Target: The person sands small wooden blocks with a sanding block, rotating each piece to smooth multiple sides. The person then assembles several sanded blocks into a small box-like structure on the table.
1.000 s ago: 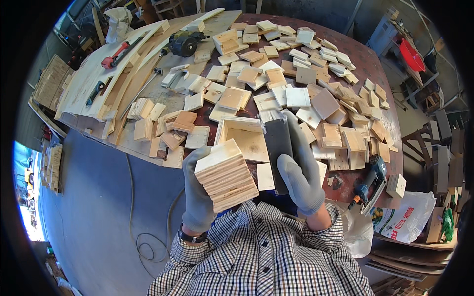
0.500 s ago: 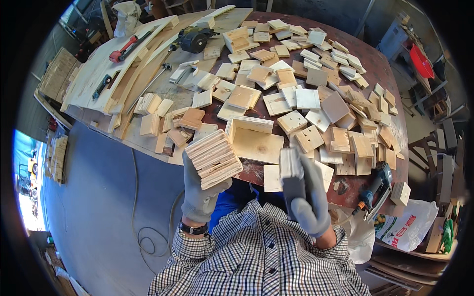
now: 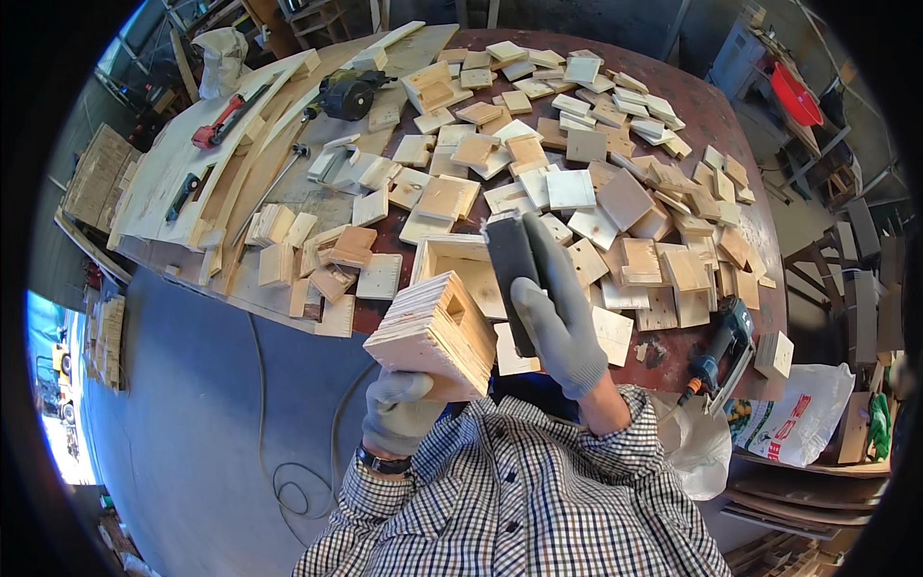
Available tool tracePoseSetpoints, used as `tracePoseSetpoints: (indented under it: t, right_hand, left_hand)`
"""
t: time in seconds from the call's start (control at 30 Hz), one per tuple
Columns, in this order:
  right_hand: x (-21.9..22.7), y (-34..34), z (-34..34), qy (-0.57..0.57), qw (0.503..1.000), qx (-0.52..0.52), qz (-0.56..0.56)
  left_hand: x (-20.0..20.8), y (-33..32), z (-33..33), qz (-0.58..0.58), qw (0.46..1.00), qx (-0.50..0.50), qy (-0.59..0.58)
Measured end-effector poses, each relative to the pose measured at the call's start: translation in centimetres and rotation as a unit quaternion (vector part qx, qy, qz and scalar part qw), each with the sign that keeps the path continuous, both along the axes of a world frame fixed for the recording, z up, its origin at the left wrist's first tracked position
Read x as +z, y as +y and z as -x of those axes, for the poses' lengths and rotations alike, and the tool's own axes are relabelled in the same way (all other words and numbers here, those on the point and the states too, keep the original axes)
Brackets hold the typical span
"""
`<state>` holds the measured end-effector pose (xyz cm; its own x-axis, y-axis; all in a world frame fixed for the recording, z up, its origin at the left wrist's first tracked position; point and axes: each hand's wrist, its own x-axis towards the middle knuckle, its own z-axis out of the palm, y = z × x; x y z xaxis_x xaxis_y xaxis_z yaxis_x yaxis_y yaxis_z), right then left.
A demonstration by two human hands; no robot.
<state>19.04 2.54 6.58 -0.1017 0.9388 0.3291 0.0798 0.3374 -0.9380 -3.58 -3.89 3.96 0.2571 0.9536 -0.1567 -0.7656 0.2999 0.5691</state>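
My left hand (image 3: pixel 396 412), in a grey work glove, is closed round the lower side of a wooden box (image 3: pixel 437 337). The box has striped plywood edges facing up and left, and a square hole in its upper right side. Just to the right, my gloved right hand (image 3: pixel 562 332) grips a long sanding block (image 3: pixel 511 274) with a dark, flat face. The block stands nearly upright, its top end pale and worn. A small gap separates it from the box. Behind them, partly hidden, an open wooden box (image 3: pixel 454 248) rests on the table.
Many small wooden pieces (image 3: pixel 570 189) lie heaped across the dark red table (image 3: pixel 707 111). A nail gun (image 3: pixel 721 351) sits at the right edge. Toward the far left are long boards, a red tool (image 3: pixel 219 123) and a black-and-yellow power tool (image 3: pixel 348 93). A hose (image 3: pixel 260 404) trails over the floor.
My right hand has lifted and moved left with the sanding block, which now stands upright. My left hand has tilted the box, showing its side with the hole. The view has shifted slightly.
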Motion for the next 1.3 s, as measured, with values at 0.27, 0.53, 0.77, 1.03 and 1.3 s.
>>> tracePoseSetpoints:
  t: [0.27,0.53,0.77,1.03,1.3]
  right_hand:
    - [-1.1,0.5,1.1,-0.185,0.969,-0.028,-0.164]
    - [4.0,-0.4,0.1,-0.122,0.976,-0.019,-0.178]
    - [0.9,0.7,0.1,-0.215,0.965,-0.033,-0.146]
    - [5.6,0.3,1.0,-0.217,0.949,0.06,-0.22]
    - [3.7,-3.7,-0.7,-0.187,0.933,0.237,-0.196]
  left_hand:
    - [-2.1,-0.1,0.2,-0.072,0.997,0.028,-0.003]
    - [-0.2,0.2,1.0,-0.097,0.968,-0.028,-0.229]
    - [0.7,0.2,0.6,-0.064,0.989,0.014,-0.133]
    - [-0.1,0.8,0.1,-0.112,0.987,0.027,0.111]
    - [0.2,2.1,0.4,0.03,0.993,0.085,0.074]
